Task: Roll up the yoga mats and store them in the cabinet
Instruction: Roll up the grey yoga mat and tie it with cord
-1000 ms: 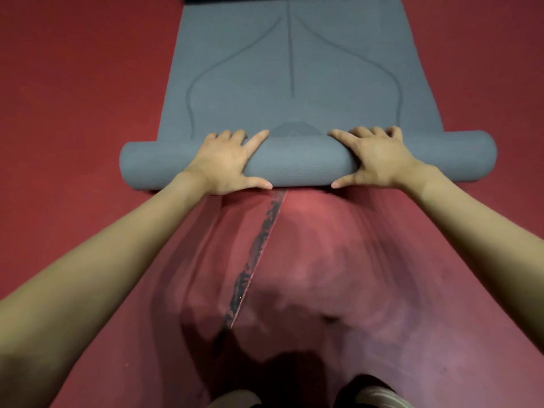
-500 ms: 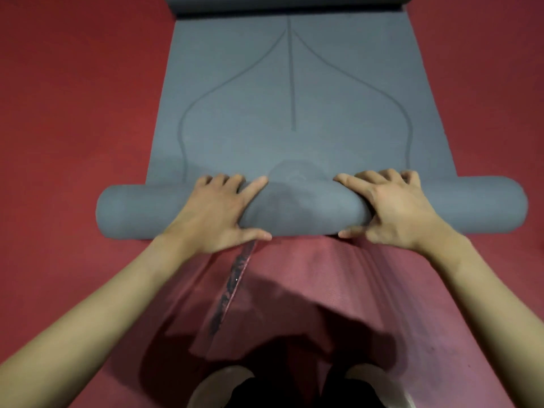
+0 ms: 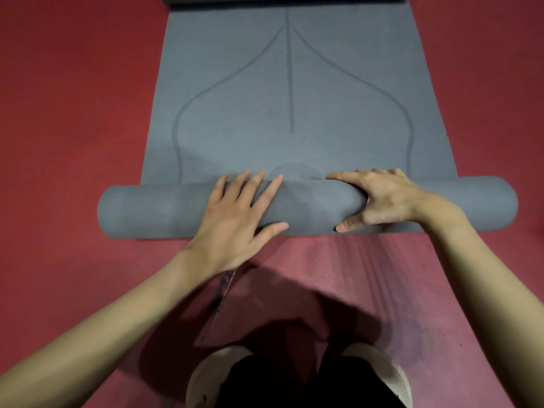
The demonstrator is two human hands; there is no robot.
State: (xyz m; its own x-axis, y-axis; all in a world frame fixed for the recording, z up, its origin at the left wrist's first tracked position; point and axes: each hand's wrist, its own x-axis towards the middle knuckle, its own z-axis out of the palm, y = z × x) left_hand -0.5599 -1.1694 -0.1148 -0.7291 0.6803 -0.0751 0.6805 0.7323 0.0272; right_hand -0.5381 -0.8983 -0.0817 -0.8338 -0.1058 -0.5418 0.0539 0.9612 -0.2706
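A person's left hand [image 3: 235, 219] lies flat on a half-rolled grey yoga mat [image 3: 294, 83]; the right hand [image 3: 379, 201] curls round the roll [image 3: 153, 210]. Uneven pressure could skew it, leaving a loose, telescoped bundle.

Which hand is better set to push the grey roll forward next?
Left hand: its straight fingers lie flat across the top of the roll, ready to push. The right hand is curled round it, gripping.

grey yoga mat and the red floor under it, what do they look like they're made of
Grey yoga mat: likely soft foam or rubber, matte; it rolls into a thick, smooth roll, shows a fine woven-like texture and darker printed lines. Red floor: looks like matte textured matting or carpet, with a fine grain; exact material unclear.
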